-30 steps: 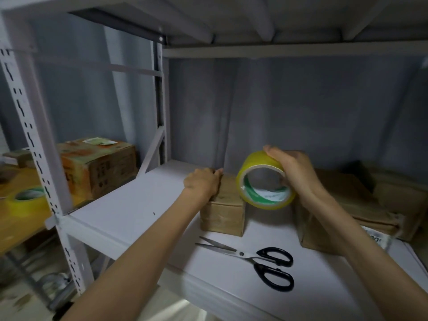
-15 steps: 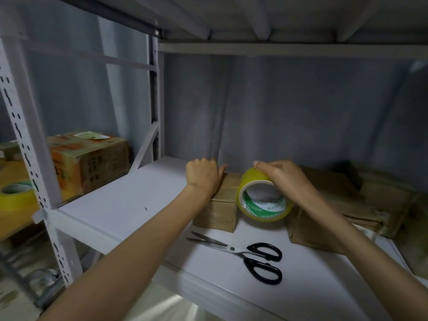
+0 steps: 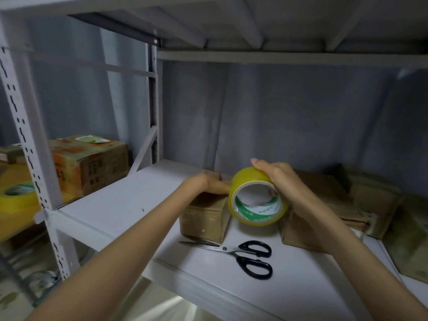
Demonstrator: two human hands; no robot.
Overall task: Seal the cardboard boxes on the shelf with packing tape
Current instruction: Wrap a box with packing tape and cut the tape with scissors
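Note:
A small brown cardboard box (image 3: 205, 220) stands in the middle of the white shelf (image 3: 120, 202). My left hand (image 3: 207, 184) rests on the box's top with its fingers curled, holding the box down; what lies under the fingers is hidden. My right hand (image 3: 281, 179) grips a roll of yellow packing tape (image 3: 256, 198) from above, on edge just right of the box, touching my left hand's fingertips. Black-handled scissors (image 3: 245, 256) lie shut on the shelf in front of the box.
Larger brown boxes (image 3: 324, 198) sit at the right and back right of the shelf. Beyond the perforated upright (image 3: 25, 144), an orange printed carton (image 3: 92, 163) and a second yellow tape roll (image 3: 17, 198) sit on a wooden surface.
The tape roll came down from above the box to its right edge, beside my left hand. My left hand stayed on the box's top.

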